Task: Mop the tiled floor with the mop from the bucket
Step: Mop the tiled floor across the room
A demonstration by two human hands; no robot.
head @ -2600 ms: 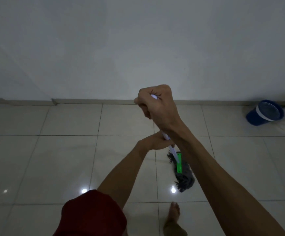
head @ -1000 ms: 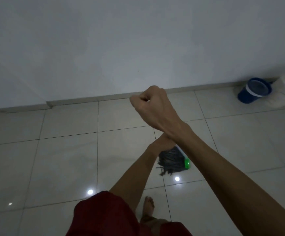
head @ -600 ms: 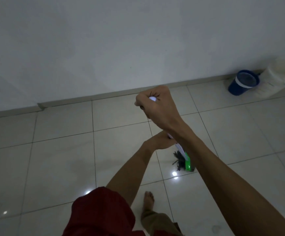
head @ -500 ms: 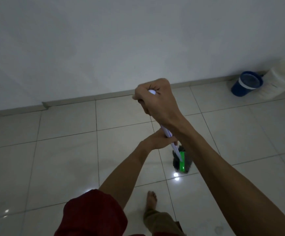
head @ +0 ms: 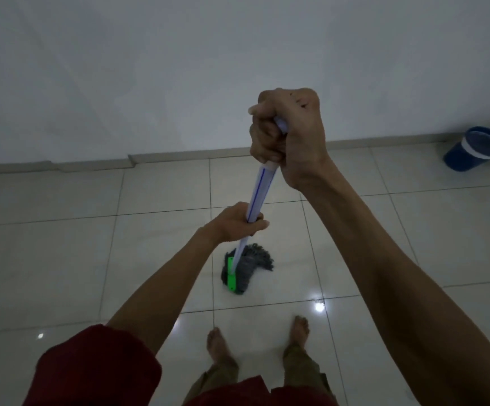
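1. Head view: right hand (head: 289,133) fisted round the top end of the mop handle (head: 260,190), fingers (head: 263,136) wrapped tight on it.
2. Left hand (head: 236,222) lower on the same handle, fingers curled closed round the white shaft with its thin blue stripe.
3. Handle slanting down and away from the body to the mop head (head: 245,268): grey strands splayed on the tiled floor (head: 62,244), bright green clamp on the near left side of the strands.
4. Mop head resting on a tile just ahead of two bare feet (head: 219,345), close to a grout line crossing.
5. Blue bucket (head: 473,152) with a white band, tipped, at the far right by the baseboard (head: 91,162), well apart from the mop.
6. Red sleeve (head: 91,367) on the left arm at the bottom edge; small light reflections on the glossy tiles near the feet.
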